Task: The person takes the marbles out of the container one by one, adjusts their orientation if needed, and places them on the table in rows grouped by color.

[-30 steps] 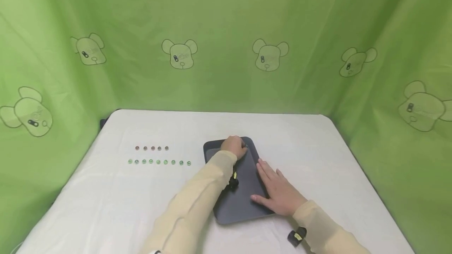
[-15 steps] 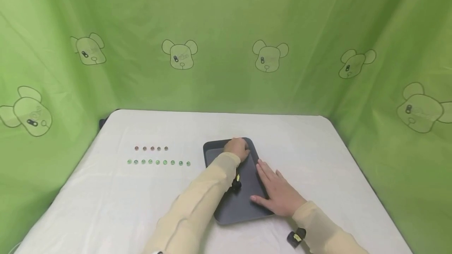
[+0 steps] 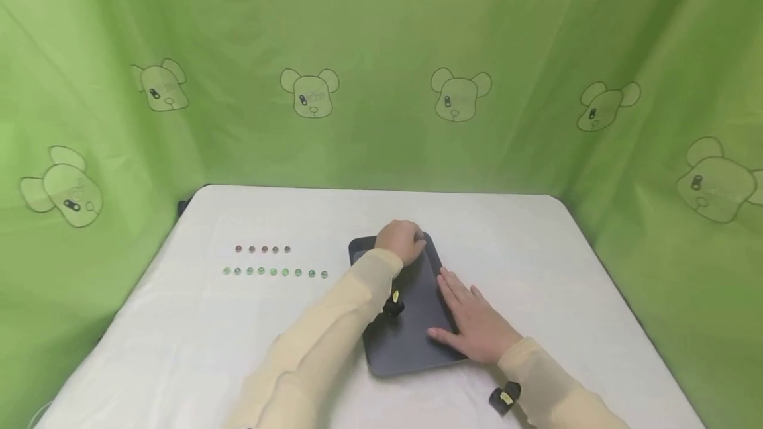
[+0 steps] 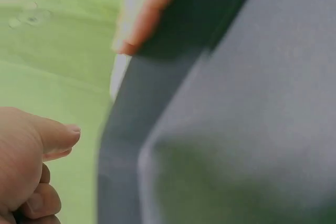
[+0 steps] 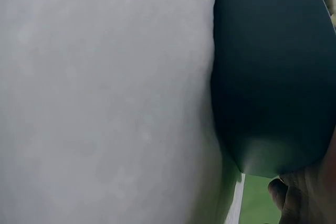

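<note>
My left hand (image 3: pixel 399 242) reaches over the far end of a dark grey tray (image 3: pixel 417 343), near its far right corner. Its fingers are curled, and the thumb lies close to the index finger. The left wrist view shows a hand (image 4: pixel 31 166) with curled fingers beyond the tray rim (image 4: pixel 142 93); whether anything small is between the fingertips I cannot tell. Flat and with straight fingers, my right hand (image 3: pixel 479 326) rests on the tray's right rim, its thumb over the inside. The right wrist view catches the tray's outer wall (image 5: pixel 273 77).
Left of the tray lie two rows on the white tablecloth (image 3: pixel 179 336): reddish glass marbles (image 3: pixel 265 249) behind, green glass marbles (image 3: pixel 273 271) in front. A green curtain (image 3: pixel 381 144) with bear-head drawings encloses the table.
My left hand has shifted slightly right, then a little farther away over the tray's far end. The right hand stays on the rim. The head view has turned slightly.
</note>
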{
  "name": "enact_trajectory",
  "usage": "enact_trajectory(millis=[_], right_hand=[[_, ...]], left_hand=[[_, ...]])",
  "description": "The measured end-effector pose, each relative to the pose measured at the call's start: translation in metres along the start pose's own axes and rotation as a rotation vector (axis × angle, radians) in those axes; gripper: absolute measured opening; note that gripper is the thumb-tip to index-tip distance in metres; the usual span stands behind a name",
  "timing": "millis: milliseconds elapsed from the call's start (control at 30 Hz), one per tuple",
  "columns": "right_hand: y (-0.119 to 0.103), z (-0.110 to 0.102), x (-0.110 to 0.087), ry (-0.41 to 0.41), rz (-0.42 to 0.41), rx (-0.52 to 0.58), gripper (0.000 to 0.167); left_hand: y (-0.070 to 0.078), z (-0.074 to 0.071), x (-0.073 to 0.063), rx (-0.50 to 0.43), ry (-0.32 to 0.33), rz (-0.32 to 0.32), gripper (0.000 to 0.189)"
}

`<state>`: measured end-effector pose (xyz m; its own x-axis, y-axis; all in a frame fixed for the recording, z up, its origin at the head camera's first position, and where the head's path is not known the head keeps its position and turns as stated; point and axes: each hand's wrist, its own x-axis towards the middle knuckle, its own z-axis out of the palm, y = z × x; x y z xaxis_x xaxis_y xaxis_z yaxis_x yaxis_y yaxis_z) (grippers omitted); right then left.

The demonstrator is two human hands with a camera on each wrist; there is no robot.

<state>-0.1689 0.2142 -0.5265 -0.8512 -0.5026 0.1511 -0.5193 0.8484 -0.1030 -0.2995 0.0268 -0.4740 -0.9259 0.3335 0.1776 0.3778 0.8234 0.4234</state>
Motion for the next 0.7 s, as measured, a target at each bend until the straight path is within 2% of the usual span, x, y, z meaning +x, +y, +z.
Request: enact_trajectory(millis=[200, 367, 500, 600, 700], right_hand=[[0.000, -0.001, 0.000, 0.004, 0.000, 0.007, 0.098], [0.001, 0.001, 0.001, 0.001, 0.007, -0.003, 0.099], [0.002, 0.001, 0.003, 0.009, 0.013, 0.002, 0.100], [0.001, 0.002, 0.004, 0.007, 0.014, 0.003, 0.100], [0.001, 0.002, 0.004, -0.002, 0.014, -0.002, 0.101]], left_hand=[[0.003, -0.033, -0.017, -0.010, 0.049, 0.062, 0.024], [-0.005, -0.061, -0.035, -0.025, 0.088, 0.092, 0.024], [-0.021, -0.085, -0.049, -0.021, 0.161, 0.110, 0.023], [-0.039, -0.101, -0.060, -0.021, 0.215, 0.111, 0.022], [-0.059, -0.112, -0.071, -0.033, 0.239, 0.090, 0.022]])
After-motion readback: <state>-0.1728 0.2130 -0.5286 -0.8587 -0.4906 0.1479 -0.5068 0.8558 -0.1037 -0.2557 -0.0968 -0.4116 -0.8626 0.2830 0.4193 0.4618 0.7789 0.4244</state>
